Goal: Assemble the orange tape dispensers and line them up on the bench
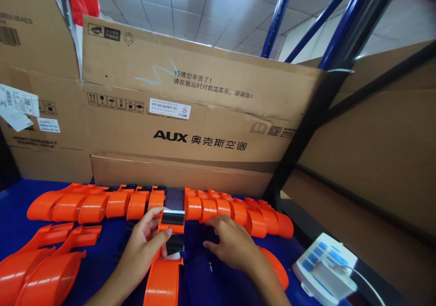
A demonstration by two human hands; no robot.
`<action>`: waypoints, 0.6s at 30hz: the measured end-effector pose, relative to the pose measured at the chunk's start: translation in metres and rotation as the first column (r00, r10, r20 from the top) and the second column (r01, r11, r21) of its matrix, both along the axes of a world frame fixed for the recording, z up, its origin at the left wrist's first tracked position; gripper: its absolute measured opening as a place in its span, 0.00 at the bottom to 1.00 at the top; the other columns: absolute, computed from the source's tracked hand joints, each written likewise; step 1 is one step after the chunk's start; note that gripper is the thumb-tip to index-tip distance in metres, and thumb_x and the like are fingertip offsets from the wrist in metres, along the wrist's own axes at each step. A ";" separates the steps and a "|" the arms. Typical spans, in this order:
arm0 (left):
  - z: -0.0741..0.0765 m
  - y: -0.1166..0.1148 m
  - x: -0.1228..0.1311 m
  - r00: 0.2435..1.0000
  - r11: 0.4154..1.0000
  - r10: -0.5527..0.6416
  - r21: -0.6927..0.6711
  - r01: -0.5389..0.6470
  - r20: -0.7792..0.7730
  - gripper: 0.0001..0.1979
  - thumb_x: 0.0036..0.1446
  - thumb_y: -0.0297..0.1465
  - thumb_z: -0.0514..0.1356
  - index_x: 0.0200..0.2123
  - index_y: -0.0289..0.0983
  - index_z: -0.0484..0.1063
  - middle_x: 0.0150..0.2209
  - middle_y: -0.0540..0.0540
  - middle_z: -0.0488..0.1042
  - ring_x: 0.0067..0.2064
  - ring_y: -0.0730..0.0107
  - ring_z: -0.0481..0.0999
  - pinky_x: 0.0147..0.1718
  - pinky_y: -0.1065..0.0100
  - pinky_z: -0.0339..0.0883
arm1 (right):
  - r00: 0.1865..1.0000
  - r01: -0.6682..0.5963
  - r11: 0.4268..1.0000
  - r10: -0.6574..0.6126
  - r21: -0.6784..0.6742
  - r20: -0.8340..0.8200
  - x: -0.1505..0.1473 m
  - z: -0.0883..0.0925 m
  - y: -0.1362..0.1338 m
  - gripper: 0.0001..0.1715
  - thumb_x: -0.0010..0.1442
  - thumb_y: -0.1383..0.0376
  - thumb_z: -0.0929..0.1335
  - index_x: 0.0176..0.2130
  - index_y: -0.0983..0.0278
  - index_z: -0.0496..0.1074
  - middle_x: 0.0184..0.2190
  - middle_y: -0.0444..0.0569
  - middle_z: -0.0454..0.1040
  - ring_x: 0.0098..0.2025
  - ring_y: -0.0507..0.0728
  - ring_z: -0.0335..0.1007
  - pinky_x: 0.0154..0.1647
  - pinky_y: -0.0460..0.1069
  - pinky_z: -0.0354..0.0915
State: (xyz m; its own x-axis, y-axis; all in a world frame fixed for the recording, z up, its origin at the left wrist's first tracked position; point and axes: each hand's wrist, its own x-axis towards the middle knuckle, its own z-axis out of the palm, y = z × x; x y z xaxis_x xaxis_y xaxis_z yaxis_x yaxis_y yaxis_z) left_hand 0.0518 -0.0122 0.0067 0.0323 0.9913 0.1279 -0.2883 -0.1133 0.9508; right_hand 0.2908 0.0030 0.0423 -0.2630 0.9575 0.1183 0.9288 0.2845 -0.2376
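orange dispenser [166, 256]: gripped at its toothed end by left hand [145, 242]. right hand [231, 244]: fingers spread, laid on blue table [13, 215], beside orange row [102, 203].

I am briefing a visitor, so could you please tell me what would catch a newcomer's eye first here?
The row of bright orange tape dispensers lined up on the blue table stands out first. Behind it leans a big cardboard box printed AUX. In front, the left hand holds one orange dispenser by its toothed end, and the right hand lies flat on the table beside it.
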 end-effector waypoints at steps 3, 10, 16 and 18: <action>0.001 0.000 0.001 1.000 1.000 -0.001 -0.005 0.001 -0.011 0.21 0.52 0.36 0.68 0.48 0.41 0.69 0.28 0.54 0.77 0.17 0.76 0.69 0.18 0.71 0.63 | 0.999 0.007 1.000 -0.006 -0.019 0.038 0.001 -0.005 0.000 0.19 0.56 0.62 0.73 0.48 0.61 0.76 0.46 0.53 0.79 0.49 0.64 0.75 0.48 0.54 0.65; 0.000 0.000 0.000 1.000 1.000 -0.018 0.010 0.018 -0.025 0.20 0.54 0.36 0.67 0.49 0.42 0.68 0.26 0.56 0.73 0.17 0.76 0.69 0.18 0.72 0.62 | 1.000 0.011 1.000 -0.011 -0.020 -0.017 -0.009 0.002 -0.005 0.17 0.54 0.63 0.74 0.45 0.61 0.75 0.47 0.53 0.77 0.48 0.63 0.74 0.44 0.52 0.65; -0.003 0.002 -0.002 0.999 1.000 -0.023 0.010 0.023 -0.032 0.19 0.56 0.35 0.66 0.50 0.42 0.67 0.30 0.55 0.75 0.18 0.78 0.69 0.19 0.72 0.62 | 0.990 -0.009 1.000 0.011 0.017 -0.140 -0.010 0.002 -0.001 0.17 0.54 0.62 0.74 0.44 0.62 0.73 0.44 0.53 0.78 0.46 0.63 0.74 0.45 0.53 0.66; -0.003 0.003 -0.002 0.999 1.000 -0.024 0.010 0.024 -0.030 0.19 0.56 0.35 0.67 0.49 0.42 0.67 0.31 0.54 0.76 0.18 0.78 0.69 0.18 0.72 0.62 | 0.978 -0.018 0.999 0.025 0.037 -0.208 -0.011 -0.001 0.001 0.17 0.55 0.61 0.74 0.44 0.61 0.73 0.41 0.52 0.78 0.43 0.62 0.74 0.43 0.52 0.65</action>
State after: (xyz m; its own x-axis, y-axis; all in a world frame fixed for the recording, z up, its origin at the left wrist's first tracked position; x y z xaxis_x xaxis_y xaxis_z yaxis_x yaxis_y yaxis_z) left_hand 0.0497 -0.0089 0.0032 0.0603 0.9887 0.1370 -0.2622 -0.1168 0.9579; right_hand 0.2801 0.0042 0.0417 -0.2492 0.9462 0.2063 0.8534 0.3153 -0.4151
